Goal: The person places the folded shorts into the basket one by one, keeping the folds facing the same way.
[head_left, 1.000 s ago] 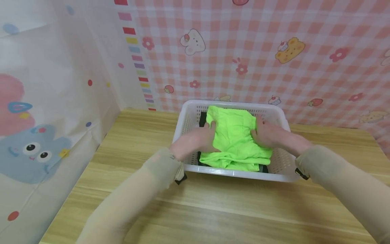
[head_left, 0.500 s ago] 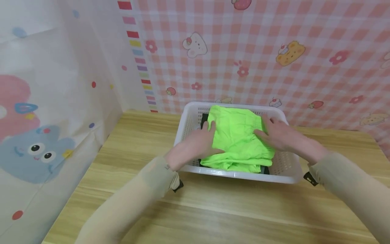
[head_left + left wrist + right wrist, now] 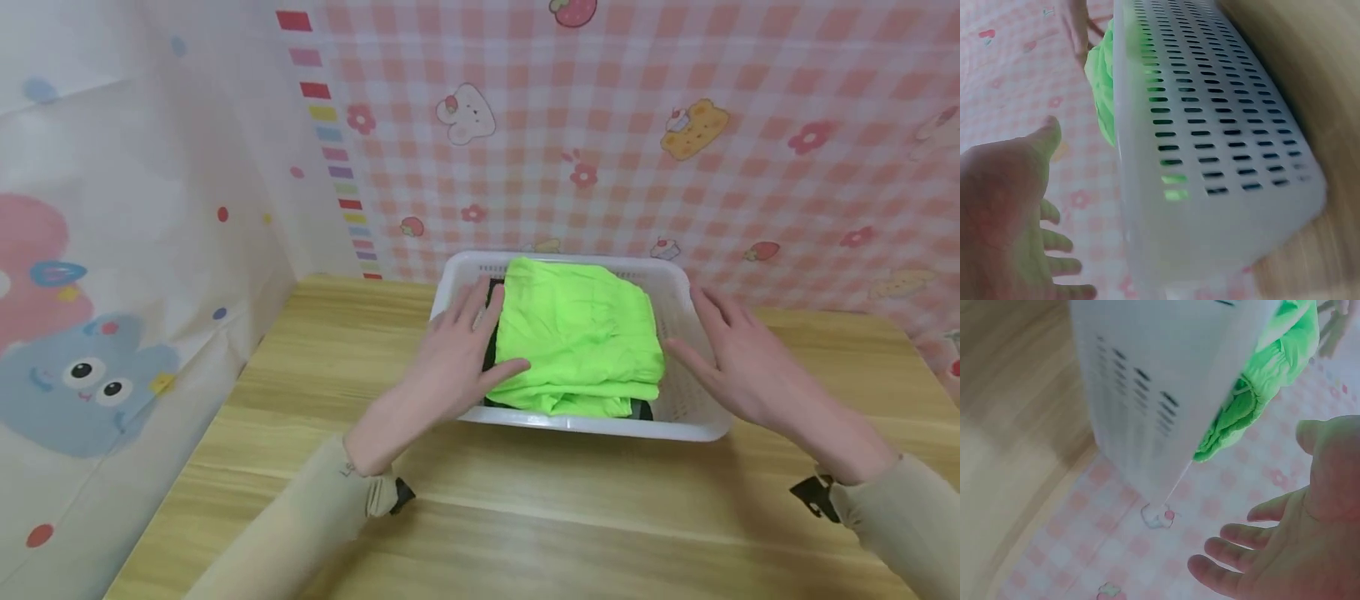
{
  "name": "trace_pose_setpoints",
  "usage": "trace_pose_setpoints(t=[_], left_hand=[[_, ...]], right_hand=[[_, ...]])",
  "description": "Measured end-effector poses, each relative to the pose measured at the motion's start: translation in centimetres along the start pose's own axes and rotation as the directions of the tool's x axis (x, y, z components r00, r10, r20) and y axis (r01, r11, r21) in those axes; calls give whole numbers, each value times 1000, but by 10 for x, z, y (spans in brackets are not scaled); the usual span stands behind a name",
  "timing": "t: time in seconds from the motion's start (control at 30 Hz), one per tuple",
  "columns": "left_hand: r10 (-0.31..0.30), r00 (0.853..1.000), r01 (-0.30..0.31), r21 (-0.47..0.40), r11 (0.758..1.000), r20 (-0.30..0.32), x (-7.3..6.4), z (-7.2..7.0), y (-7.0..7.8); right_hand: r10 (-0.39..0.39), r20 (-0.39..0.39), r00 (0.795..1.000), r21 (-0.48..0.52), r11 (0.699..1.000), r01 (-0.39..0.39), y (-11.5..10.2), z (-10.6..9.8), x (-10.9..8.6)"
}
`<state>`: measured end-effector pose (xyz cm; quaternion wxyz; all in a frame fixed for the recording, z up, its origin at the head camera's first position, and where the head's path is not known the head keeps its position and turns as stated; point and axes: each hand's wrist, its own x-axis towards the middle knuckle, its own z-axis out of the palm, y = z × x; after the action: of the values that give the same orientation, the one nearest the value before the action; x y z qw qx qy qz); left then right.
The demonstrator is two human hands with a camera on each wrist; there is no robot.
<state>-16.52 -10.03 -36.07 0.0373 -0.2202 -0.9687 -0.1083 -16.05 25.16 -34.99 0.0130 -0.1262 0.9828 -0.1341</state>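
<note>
A folded neon-green garment (image 3: pixel 577 333) with a gathered, elastic-looking edge lies in a white perforated plastic basket (image 3: pixel 555 422). Dark cloth (image 3: pixel 641 409) peeks out beneath it. My left hand (image 3: pixel 457 354) hovers over the basket's left side, fingers spread and straight, its thumb overlapping the garment's edge in the head view. On the other side, my right hand (image 3: pixel 742 358) is held above the basket's right rim, fingers extended and holding nothing. Both wrist views show an empty palm beside the basket wall, with the green cloth rising above the rim.
The basket stands on a wood-grain table (image 3: pixel 480 517) near its back edge. Behind it hangs a pink checked cloth (image 3: pixel 600 125) with cartoon prints. A white printed sheet (image 3: pixel 150 208) covers the left side.
Both hands have let go of the green garment and drawn apart, the left one leftward and the right one rightward past the rim. The garment stays in the basket.
</note>
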Motion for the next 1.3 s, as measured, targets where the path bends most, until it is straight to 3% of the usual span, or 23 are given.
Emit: trace_pose_setpoints(t=[0.13, 0.27, 0.47, 0.63, 0.77, 0.97, 1.3], left_hand=[[22, 995, -20, 20, 1000, -100, -27, -2, -15], [-6, 983, 5, -5, 1000, -181, -56, -2, -33], [-80, 970, 71, -45, 996, -229, -93, 3, -62], [-137, 969, 133, -35, 991, -204, -116, 13, -76], [-191, 965, 188, -35, 982, -178, -126, 20, -87], [-230, 968, 232, 2, 973, -95, -128, 28, -99], [-249, 968, 249, 6, 968, -38, -132, 35, -101]], right_hand=[[13, -72, 997, 44, 999, -10, 11, 7, -22], [-3, -124, 992, 40, 999, 8, 25, 13, -42], [-17, -185, 983, 14, 1000, 20, 48, 30, -72], [-11, -203, 979, 17, 1000, 15, 64, 46, -92], [-5, -201, 980, 10, 1000, 8, 73, 57, -99], [13, -193, 981, 8, 1000, -12, 78, 67, -104], [44, -159, 986, 20, 999, -41, 78, 68, -102]])
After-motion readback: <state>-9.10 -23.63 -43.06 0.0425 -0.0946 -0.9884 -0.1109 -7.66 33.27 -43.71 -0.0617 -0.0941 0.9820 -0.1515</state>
